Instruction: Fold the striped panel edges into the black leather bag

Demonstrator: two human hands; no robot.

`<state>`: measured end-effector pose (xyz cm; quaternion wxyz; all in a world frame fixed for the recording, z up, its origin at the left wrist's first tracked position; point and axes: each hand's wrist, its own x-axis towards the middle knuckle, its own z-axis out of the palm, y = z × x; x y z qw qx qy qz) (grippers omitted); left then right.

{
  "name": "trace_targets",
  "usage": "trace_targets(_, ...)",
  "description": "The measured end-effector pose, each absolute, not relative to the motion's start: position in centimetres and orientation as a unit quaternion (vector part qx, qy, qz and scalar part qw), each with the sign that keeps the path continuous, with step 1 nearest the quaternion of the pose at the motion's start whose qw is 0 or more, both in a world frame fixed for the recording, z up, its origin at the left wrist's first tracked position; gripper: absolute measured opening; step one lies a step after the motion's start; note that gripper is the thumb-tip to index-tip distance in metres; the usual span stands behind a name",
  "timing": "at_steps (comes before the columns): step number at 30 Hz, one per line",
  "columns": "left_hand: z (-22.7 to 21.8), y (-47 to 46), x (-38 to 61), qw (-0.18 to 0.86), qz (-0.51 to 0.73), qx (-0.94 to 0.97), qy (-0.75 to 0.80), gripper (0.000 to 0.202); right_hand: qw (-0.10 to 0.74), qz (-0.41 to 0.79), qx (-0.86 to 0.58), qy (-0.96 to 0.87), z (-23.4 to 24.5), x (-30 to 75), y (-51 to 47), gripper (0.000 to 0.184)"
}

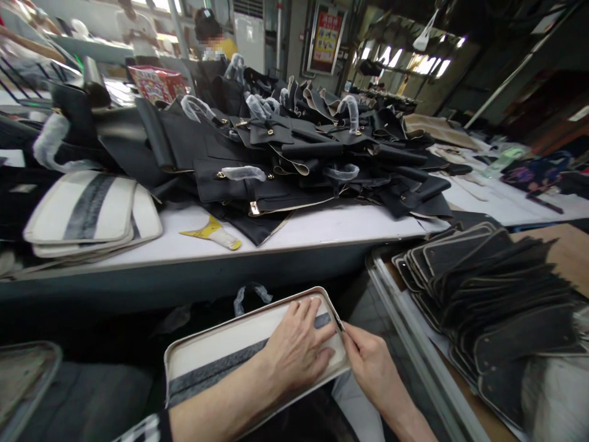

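A cream bag panel (221, 344) with rounded corners, a raised rim and a dark grey stripe lies tilted in front of me, below the table edge. My left hand (299, 344) rests on its inner face near the right end, fingers stretched out and pressing lightly. At the panel's right edge, my right hand (370, 359) pinches the rim between thumb and fingers. My left forearm covers part of the panel's lower side. Just behind the panel, a plastic-wrapped handle (252, 298) shows in the dark.
Black leather bag pieces (221, 147) with wrapped handles are heaped on the white table (322, 224). Striped cream panels (87, 209) are stacked at left, near a yellow-and-white scraper-like tool (214, 232). Dark panels (497, 294) fill the right side, beside a metal rail (418, 344). People work behind.
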<state>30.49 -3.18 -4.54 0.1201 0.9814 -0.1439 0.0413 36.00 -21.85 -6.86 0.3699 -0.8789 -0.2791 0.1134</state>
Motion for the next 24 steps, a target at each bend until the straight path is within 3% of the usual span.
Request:
trace_targets(7,-3.4,-3.1,31.5,0.109,0.014,0.98,-0.165,0.039,0.361,0.072,-0.901,-0.229,-8.0,35.0,-21.6,0.034)
trace_targets(12,-2.1,-3.4,32.2,0.111,-0.021,0.981,-0.159,0.03,0.403,0.06,-0.886,-0.222,-7.7,34.9,-21.2,0.022)
trace_targets(24,-2.4,-4.3,31.6,0.153,-0.035,0.983,-0.1,0.029,0.406,0.063,-0.878,-0.245,-6.7,34.9,-20.5,0.026)
